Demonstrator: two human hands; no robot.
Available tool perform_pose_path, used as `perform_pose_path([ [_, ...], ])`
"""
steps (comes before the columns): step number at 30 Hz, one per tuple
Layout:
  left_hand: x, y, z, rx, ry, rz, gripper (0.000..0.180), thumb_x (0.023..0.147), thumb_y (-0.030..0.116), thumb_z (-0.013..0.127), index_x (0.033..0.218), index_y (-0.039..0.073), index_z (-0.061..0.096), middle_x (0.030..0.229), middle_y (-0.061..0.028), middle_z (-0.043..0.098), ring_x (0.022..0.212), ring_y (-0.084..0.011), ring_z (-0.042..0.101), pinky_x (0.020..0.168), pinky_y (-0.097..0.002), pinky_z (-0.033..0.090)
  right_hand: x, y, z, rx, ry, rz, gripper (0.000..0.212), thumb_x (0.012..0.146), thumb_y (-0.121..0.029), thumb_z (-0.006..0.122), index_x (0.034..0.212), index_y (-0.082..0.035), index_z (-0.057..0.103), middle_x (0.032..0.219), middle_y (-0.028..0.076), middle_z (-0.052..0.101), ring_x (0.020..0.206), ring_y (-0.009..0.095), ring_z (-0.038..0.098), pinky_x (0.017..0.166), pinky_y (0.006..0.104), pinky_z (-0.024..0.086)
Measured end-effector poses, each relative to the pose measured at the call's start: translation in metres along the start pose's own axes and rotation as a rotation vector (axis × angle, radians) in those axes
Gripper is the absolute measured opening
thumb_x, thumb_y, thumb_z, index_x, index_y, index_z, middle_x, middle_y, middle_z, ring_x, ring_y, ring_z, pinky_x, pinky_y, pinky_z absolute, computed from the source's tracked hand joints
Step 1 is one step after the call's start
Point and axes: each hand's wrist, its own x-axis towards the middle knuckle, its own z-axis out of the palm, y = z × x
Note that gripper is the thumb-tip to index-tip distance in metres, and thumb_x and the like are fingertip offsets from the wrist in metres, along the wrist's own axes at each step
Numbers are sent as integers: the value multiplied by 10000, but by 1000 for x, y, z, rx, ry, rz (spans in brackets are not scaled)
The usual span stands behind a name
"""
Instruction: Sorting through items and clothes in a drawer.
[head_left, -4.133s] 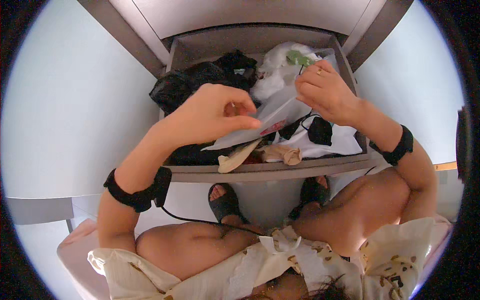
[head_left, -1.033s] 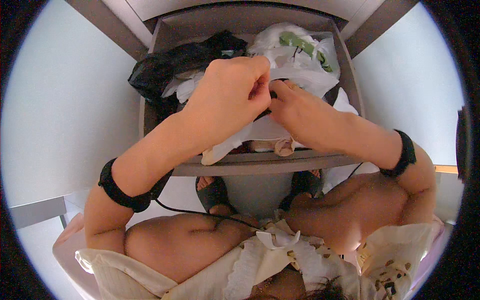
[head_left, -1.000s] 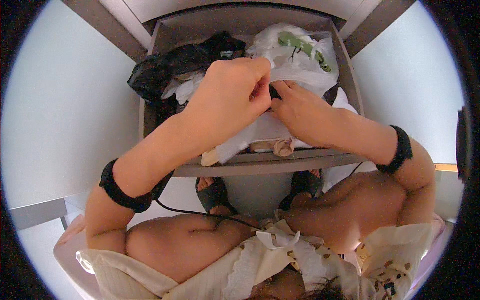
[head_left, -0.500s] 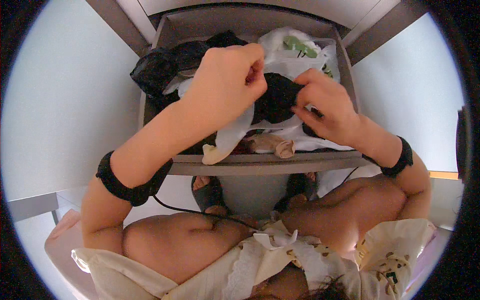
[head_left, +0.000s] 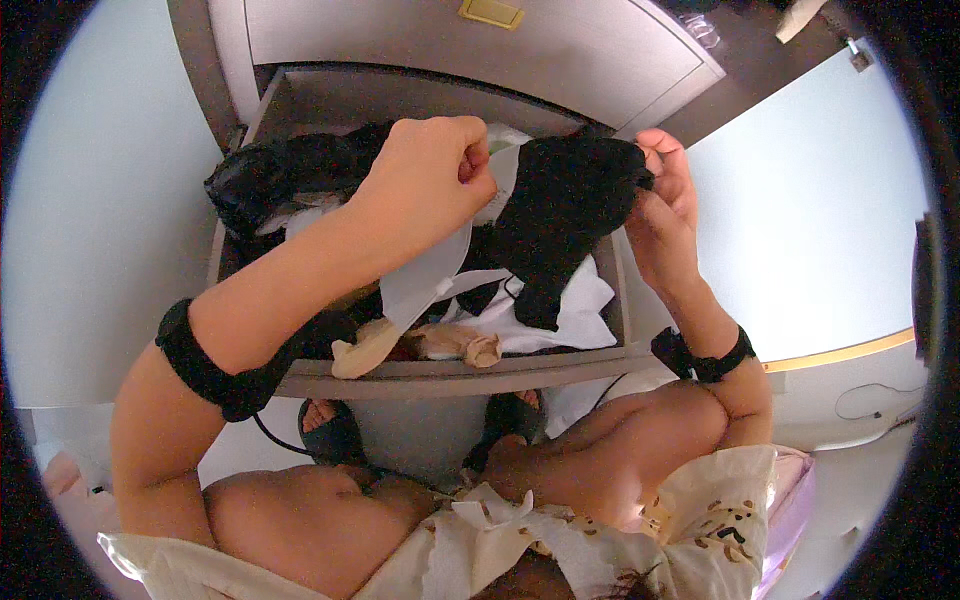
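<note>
My left hand [head_left: 440, 170] is closed above the drawer's contents, its fingertips pinched at the upper part of a frosted whitish plastic bag [head_left: 425, 275]. The bag hangs below the hand toward the drawer front, with a small white knob on its edge. My right hand [head_left: 662, 205] grips the upper right corner of a black cloth [head_left: 570, 200], thumb and fingers pinched on it. The cloth hangs spread just right of the bag, its lower end over white material [head_left: 590, 310]. What kind of garment it is, I cannot tell.
The open drawer [head_left: 470, 378] holds a black bundle [head_left: 255, 185] at the left and beige fabric [head_left: 450, 343] by its front edge. A drawer front with a yellowish handle [head_left: 491, 12] stands behind. Pale panels [head_left: 810, 210] flank both sides. A dark cable runs from my left wristband [head_left: 215, 365].
My right hand has lifted and drawn the black cloth out to the right, so more of it hangs spread. My left hand stays closed. The view has turned, showing more beyond the drawer.
</note>
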Motion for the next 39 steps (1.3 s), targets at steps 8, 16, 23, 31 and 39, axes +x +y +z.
perform_pose_path([
  [8, -3, -4, 12, 3, -46, -18, 124, 678, 108, 580, 714, -7, 552, 630, -139, 580, 569, -222, 587, 556, -306, 465, 16, -13, -9, 238, -10, 55, 447, 637, 25, 437, 1076, -50, 411, 994, 92, 521, 910, 204, 523, 821, 295, 423],
  [16, -5, -5, 14, 14, -56, -14, 133, 671, 106, 582, 708, -17, 551, 628, -150, 578, 574, -246, 591, 553, -322, 467, 25, -12, -13, 308, 2, 69, 385, 683, -28, 496, 1057, -56, 408, 956, 104, 541, 853, 208, 554, 768, 315, 469],
  [23, -5, -7, 15, -32, -62, -26, 128, 673, 105, 578, 689, -19, 549, 605, -149, 570, 558, -255, 584, 554, -328, 467, 25, -16, -15, 325, 2, 44, 349, 702, -47, 501, 1042, -47, 422, 960, 95, 538, 862, 201, 550, 793, 307, 453],
  [31, 2, 20, 12, 15, 183, 138, 587, 585, 206, 714, 1092, 56, 458, 1016, -162, 511, 938, -275, 505, 792, -353, 412, 26, -4, -23, 410, 191, 229, 354, 758, -207, 525, 1064, -42, 459, 1004, 80, 539, 935, 212, 523, 823, 338, 427],
  [39, 27, 57, -19, -326, 64, -60, 388, 745, 372, 621, 837, -4, 593, 677, -63, 586, 658, -133, 541, 616, -270, 432, 22, -23, 4, 402, 42, 225, 377, 731, -215, 541, 1048, -26, 461, 1047, 74, 534, 963, 206, 512, 840, 371, 400],
])
